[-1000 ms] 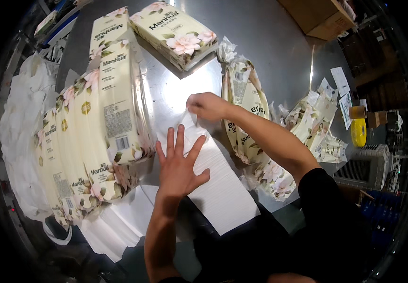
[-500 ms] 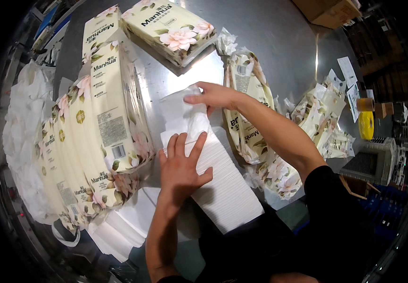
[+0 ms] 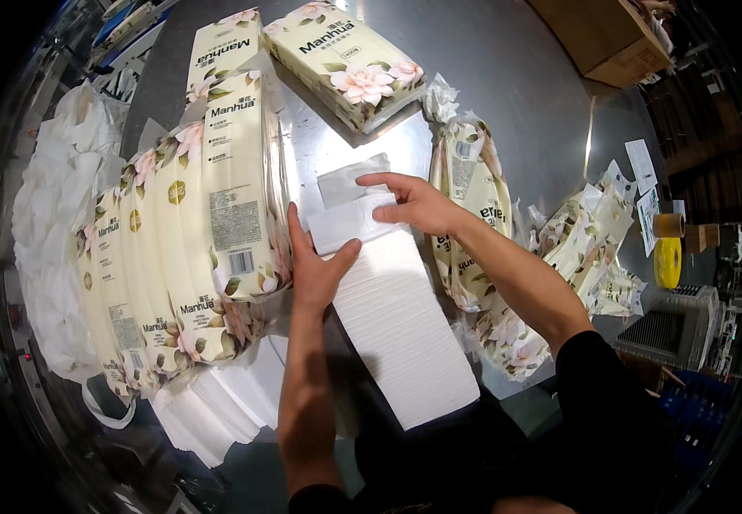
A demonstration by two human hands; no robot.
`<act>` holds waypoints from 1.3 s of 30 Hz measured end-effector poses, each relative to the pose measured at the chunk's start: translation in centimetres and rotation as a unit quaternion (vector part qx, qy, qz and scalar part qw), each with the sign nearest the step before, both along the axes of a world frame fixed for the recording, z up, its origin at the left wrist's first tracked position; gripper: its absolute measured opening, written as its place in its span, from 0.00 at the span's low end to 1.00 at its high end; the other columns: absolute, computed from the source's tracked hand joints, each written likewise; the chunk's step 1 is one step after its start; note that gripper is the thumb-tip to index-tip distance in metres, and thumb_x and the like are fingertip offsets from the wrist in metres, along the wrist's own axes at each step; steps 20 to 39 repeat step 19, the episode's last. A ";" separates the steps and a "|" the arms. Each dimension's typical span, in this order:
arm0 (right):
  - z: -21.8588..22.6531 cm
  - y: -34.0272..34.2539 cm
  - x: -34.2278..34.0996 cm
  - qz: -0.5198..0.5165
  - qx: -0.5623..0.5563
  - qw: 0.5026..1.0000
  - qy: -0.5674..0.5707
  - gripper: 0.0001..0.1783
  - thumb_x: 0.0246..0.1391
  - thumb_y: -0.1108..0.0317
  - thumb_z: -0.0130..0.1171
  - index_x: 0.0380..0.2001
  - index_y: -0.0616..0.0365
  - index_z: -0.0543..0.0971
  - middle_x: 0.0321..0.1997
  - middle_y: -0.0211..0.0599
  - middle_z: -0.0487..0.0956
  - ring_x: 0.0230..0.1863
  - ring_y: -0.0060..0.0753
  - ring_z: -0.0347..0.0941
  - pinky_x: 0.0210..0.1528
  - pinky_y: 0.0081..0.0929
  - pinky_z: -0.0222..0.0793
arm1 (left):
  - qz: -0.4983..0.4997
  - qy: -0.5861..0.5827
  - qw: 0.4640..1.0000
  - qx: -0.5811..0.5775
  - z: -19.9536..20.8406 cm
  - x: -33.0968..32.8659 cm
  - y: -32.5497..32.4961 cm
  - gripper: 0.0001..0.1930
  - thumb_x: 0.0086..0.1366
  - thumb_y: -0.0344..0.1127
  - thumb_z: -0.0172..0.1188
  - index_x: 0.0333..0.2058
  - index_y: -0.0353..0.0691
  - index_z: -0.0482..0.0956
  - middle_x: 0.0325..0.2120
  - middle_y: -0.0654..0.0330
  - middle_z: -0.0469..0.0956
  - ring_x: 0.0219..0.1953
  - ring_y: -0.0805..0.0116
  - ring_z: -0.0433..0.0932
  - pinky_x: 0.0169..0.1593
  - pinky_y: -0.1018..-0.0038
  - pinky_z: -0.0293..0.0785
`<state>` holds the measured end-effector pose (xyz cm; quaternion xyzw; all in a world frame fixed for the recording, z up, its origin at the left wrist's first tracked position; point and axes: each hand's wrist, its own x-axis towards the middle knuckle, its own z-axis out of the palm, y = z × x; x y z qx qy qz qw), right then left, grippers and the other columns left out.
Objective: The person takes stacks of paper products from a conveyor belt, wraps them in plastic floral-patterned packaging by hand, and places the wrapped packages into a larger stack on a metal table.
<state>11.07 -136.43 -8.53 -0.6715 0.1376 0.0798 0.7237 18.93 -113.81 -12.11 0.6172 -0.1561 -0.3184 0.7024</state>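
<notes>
A long stack of white tissues lies at a slant in front of me, its near end close to my body. Across its far end is a folded white flap of tissue. My left hand grips the stack's left edge, thumb pressed on the flap, index finger stretched along the side; its other fingers are hidden. From the right, my right hand pinches the flap's far right corner, thumb on top and index finger reaching over the edge. A thin greyish sheet lies just beyond the flap.
Several cream floral tissue packs stand in a row at left, with another pack at the back of the metal table. Crumpled floral wrappers lie at right. White tissue heaps far left; a cardboard box sits back right.
My left hand, spread flat on the stack before, has shifted to its left edge with the thumb on the flap. My right hand has brought the loose far-end tissue nearer, now folded flat.
</notes>
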 end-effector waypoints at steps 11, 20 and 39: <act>1.7 -2.4 1.5 -0.259 -0.021 0.962 -0.084 0.14 0.60 0.70 0.67 0.49 0.56 0.82 0.24 0.14 0.64 0.27 0.12 0.60 0.31 0.15 0.58 | -0.029 -0.091 0.991 0.092 0.4 -0.2 0.3 0.54 0.56 0.31 0.75 0.74 0.39 0.47 0.52 0.46 0.75 0.54 0.60 0.76 0.57 0.65 0.75; 5.4 -7.0 -3.2 -0.393 -0.398 0.824 -0.090 0.33 0.59 0.66 0.66 0.67 0.51 0.70 0.42 0.41 0.76 0.34 0.28 0.71 0.35 0.25 0.71 | -0.064 -0.181 0.967 0.168 0.2 0.9 0.3 0.51 0.53 0.37 0.76 0.73 0.40 0.57 0.40 0.59 0.74 0.45 0.66 0.74 0.55 0.69 0.73; 5.4 -7.0 -3.2 -0.393 -0.398 0.824 -0.090 0.33 0.59 0.66 0.66 0.67 0.51 0.70 0.42 0.41 0.76 0.34 0.28 0.71 0.35 0.25 0.71 | -0.064 -0.181 0.967 0.168 0.2 0.9 0.3 0.51 0.53 0.37 0.76 0.73 0.40 0.57 0.40 0.59 0.74 0.45 0.66 0.74 0.55 0.69 0.73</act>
